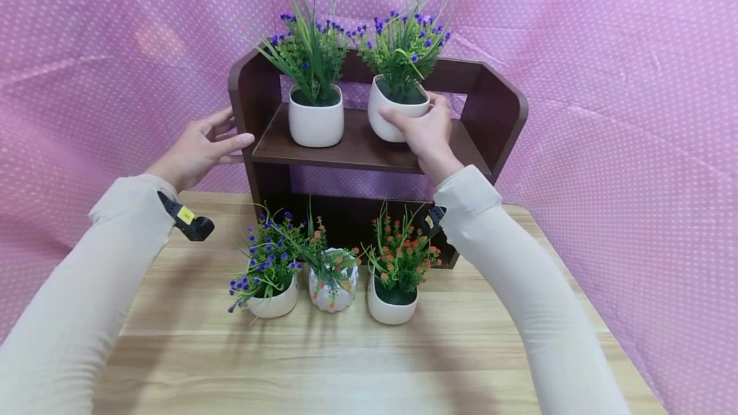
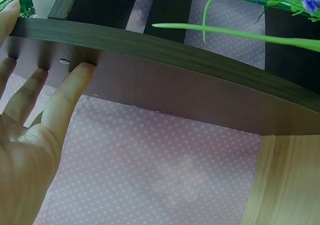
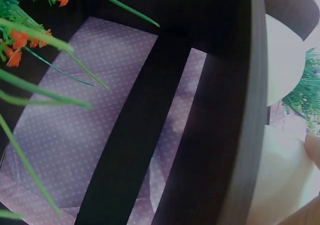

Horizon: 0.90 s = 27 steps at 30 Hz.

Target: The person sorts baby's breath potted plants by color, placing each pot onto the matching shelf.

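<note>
On the table point(image 1: 346, 370) stand three unshelved pots point(image 1: 393, 311); one pot point(image 1: 316, 125) sits shelved, our right hand point(image 1: 431, 134) grips a tilted pot point(image 1: 383, 125), our straight-fingered left hand point(image 1: 196, 150) touches the rack point(image 1: 357, 154).

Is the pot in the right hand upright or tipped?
Tipped slightly: the held pot slopes down rightward across its top, while the neighbouring pot stands level.

In the head view, your right hand point(image 1: 428, 136) covered part of a white pot point(image 1: 382, 127), and the shelf point(image 1: 258, 88) part of your left hand point(image 1: 198, 147); the right wrist view cropped your right hand.
</note>
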Available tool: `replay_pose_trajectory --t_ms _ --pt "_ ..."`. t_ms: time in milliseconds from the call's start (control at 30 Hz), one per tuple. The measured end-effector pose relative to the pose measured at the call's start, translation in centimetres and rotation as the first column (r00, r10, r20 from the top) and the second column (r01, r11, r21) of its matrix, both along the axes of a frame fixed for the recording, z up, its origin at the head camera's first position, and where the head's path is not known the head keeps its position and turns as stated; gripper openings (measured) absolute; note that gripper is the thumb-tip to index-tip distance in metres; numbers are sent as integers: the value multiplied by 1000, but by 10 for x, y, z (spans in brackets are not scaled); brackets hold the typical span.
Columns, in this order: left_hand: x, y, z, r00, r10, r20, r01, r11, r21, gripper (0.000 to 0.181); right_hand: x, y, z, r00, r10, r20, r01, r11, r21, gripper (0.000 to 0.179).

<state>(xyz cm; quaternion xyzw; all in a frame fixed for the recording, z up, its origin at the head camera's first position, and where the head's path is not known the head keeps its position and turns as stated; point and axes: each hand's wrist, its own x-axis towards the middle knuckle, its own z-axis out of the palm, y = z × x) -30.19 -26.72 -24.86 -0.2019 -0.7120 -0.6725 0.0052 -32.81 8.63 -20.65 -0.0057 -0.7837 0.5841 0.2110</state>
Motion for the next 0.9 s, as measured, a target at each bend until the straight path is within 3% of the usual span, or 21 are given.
replay_pose_trajectory --t_ms 367,633,900 --pt "-5 -3 -2 1000 -9 -7 9 1000 -15 63 -4 -4 -6 998 -65 20 63 995 75 82" --pt "-6 -2 -2 1000 -16 -14 16 1000 2 63 -7 -9 -6 996 -82 40 79 995 67 81" --pt "-6 -2 -3 1000 -19 -6 19 1000 14 63 -6 -19 -8 985 -150 81 145 987 71 84"
